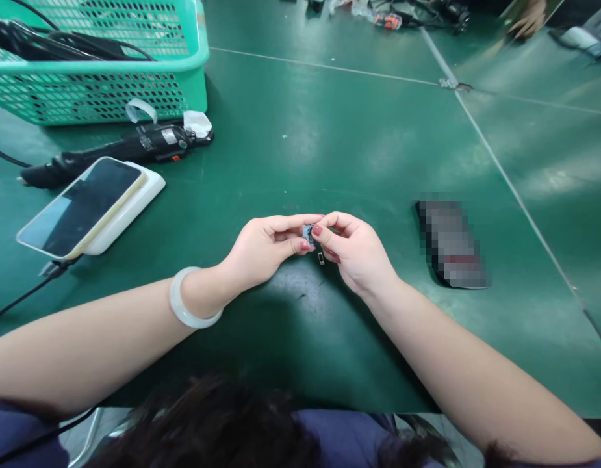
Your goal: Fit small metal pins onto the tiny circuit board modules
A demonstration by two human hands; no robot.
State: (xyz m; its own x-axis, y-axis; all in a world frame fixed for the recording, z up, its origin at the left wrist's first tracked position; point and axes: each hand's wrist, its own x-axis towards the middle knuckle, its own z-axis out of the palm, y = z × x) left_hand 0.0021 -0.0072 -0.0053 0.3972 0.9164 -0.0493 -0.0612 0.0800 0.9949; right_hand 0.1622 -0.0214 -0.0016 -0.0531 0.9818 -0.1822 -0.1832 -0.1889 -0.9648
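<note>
My left hand [264,250] and my right hand [356,250] meet over the green table [329,149], a little in front of me. Both pinch one small grey-blue part [308,234] between thumb and fingertips. The part is mostly hidden by the fingers. A tiny dark metal piece [321,259] sits just below the right thumb; whether it rests on the table or hangs from the part is unclear. A pale bangle [188,305] circles my left wrist.
A phone on a white pad [93,205] lies at left with a cable. Behind it lie a black corded tool [129,148] and a teal mesh basket [110,62]. A blurred dark object [451,244] lies at right. Another person's hand [527,19] shows at the far top right.
</note>
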